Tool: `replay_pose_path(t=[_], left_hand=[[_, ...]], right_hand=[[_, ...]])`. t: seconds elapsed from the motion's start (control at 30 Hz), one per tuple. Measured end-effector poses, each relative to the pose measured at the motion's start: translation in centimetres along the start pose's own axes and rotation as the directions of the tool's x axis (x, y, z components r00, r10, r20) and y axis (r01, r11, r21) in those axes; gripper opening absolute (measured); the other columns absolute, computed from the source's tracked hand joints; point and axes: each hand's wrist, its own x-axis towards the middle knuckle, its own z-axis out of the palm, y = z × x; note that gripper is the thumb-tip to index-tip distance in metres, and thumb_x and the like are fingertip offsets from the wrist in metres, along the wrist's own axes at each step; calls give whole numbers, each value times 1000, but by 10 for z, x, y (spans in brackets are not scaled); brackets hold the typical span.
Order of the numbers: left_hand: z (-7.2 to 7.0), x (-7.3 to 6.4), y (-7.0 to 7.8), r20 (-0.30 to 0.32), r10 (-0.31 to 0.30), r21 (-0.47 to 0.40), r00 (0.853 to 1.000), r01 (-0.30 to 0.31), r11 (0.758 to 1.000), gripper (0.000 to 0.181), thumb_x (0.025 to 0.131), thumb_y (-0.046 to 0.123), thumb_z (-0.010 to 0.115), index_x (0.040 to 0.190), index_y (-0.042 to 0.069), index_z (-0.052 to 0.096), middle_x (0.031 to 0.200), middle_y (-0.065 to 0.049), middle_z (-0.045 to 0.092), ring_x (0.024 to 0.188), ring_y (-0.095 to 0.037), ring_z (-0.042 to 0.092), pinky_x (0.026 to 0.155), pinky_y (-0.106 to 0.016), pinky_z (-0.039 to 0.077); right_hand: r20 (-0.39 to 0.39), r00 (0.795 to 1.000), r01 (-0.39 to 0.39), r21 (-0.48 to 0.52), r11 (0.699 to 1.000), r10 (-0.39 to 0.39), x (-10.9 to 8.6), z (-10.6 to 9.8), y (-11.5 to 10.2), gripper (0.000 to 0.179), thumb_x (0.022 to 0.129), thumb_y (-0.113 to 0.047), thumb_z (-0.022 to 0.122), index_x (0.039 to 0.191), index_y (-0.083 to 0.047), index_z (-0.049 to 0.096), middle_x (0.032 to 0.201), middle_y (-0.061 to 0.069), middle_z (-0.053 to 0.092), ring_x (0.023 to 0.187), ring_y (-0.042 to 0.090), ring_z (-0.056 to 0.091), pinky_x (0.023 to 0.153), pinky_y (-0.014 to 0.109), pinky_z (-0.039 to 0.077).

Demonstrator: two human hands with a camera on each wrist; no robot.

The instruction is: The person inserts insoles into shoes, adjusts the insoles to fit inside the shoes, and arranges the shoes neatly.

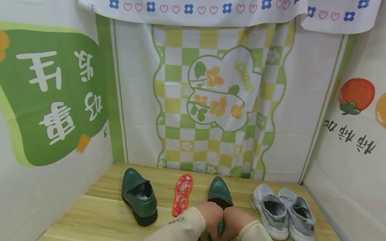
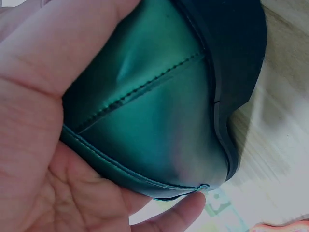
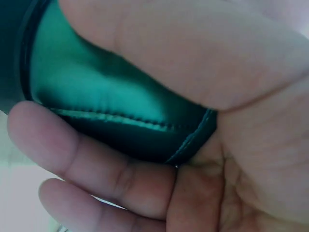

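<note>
Both my hands grip the back half of a dark green pointed loafer (image 1: 220,189), whose toe points toward the back wall. In the left wrist view, my left hand (image 1: 212,217) has its thumb over the shoe's edge and its fingers around the green side (image 2: 159,116). My right hand (image 1: 237,220) holds the opposite side; the right wrist view shows its thumb and fingers around the stitched green upper (image 3: 106,87). Most of the shoe's opening is hidden behind my hands. A matching green loafer (image 1: 136,191) stands to the left, and a red patterned insole (image 1: 182,195) lies between the two.
A pair of grey sneakers, the left sneaker (image 1: 272,212) and right sneaker (image 1: 297,215), stands to the right with a loose lace. Everything rests on a wood-grain surface (image 1: 93,215). A printed cloth (image 1: 211,99) hangs behind, with white printed sheets on both sides.
</note>
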Motion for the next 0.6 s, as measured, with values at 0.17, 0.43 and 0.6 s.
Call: replay_pose_path(t=[0.17,0.43,0.6], left_hand=[[-2,2,-1,32,-3,9,999,3,1000,41,69,50,98,91,19,84,87,6,77,77,-7,63,73,-25,56],[4,1,1,8,7,25,1000,-7,1000,44,68,50,100,92,17,83,86,6,77,73,-5,62,71,-25,56],[2,0,0,2,-5,9,1000,5,1000,39,69,50,99,86,19,82,82,8,75,72,-5,61,69,-24,55]], right_hand=[[14,1000,-5,-2,1000,5,1,-2,0,23,71,-18,99,72,-16,76,61,1,71,59,17,67,66,35,58],[-37,999,11,19,1000,-10,-6,2,-1,28,66,-17,101,69,-18,73,55,-1,66,52,16,62,59,33,54],[-32,999,26,16,1000,-26,-6,0,0,27,67,-14,99,68,-17,72,54,-2,66,52,14,62,59,32,52]])
